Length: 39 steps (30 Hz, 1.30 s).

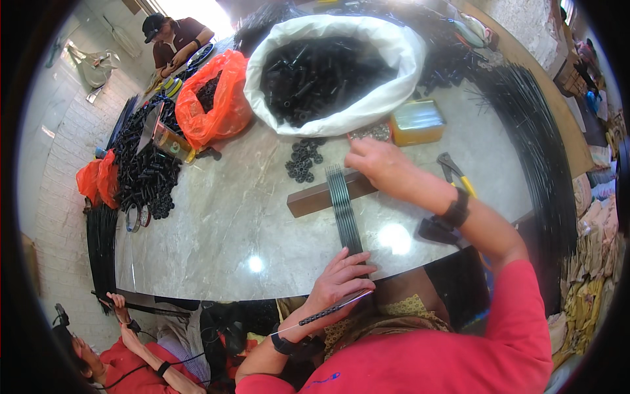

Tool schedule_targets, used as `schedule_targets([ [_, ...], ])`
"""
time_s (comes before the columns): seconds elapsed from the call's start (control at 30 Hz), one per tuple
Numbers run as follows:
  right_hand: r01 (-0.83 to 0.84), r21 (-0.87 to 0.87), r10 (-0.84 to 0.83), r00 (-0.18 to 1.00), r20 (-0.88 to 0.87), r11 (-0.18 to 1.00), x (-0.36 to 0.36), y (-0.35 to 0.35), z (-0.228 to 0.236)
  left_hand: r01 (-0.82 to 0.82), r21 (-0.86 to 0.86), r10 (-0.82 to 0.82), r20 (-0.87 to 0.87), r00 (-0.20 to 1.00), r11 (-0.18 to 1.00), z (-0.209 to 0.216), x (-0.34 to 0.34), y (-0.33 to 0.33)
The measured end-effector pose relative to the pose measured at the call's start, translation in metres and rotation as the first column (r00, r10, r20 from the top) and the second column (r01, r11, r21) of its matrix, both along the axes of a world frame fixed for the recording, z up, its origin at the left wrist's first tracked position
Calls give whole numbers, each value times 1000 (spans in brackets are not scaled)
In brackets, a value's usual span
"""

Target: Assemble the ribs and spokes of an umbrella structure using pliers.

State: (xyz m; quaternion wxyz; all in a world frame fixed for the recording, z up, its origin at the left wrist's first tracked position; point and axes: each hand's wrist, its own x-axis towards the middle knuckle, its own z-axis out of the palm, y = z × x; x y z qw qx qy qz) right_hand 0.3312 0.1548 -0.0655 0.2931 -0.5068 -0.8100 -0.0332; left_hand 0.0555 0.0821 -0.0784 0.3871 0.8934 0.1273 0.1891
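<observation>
My left hand (341, 279) grips the near end of a flat bundle of thin dark rods (344, 213). The rods' far ends rest over a brown rectangular bar (308, 202) lying on the table. A thin rod with a black ribbed section (328, 310) slants across by my left wrist; whether the hand holds it too, I cannot tell. My right hand (380, 164) is bent with fingers closed just in front of a small red box of little metal parts (373, 133). Anything between those fingertips is hidden. A pile of small black rings (304, 157) lies left of the rod tips.
A white sack of black tubes (335, 121) and an orange bag (216, 125) stand behind. A yellowish box (418, 123) and yellow-handled pliers (456, 172) lie right, with long black rods (541, 144) along the edge. Two other people (177, 43) work nearby at left.
</observation>
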Motion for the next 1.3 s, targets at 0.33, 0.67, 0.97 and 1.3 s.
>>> schedule_targets([
  [0.33, 37, -9, -38, 998, -55, 999, -10, 2, 4, -8, -48, 9, 20, 1000, 999, 0, 0, 0],
  [0.67, 112, 58, -121, 977, 178, 992, -16, 9, -1, -7, 6, 6, 44, 999, 1000, 9, 5, -1],
  [0.97, 403, 81, -410, 884, 224, 912, 51, -2, 41, -52, 2, 52, 43, 998, 999, 7, -1, -4],
  [1.3, 586, 211, -601, 623, 500, 783, 97, -5, 32, -36, -26, 37, 37, 999, 999, 3, 1, -3],
])
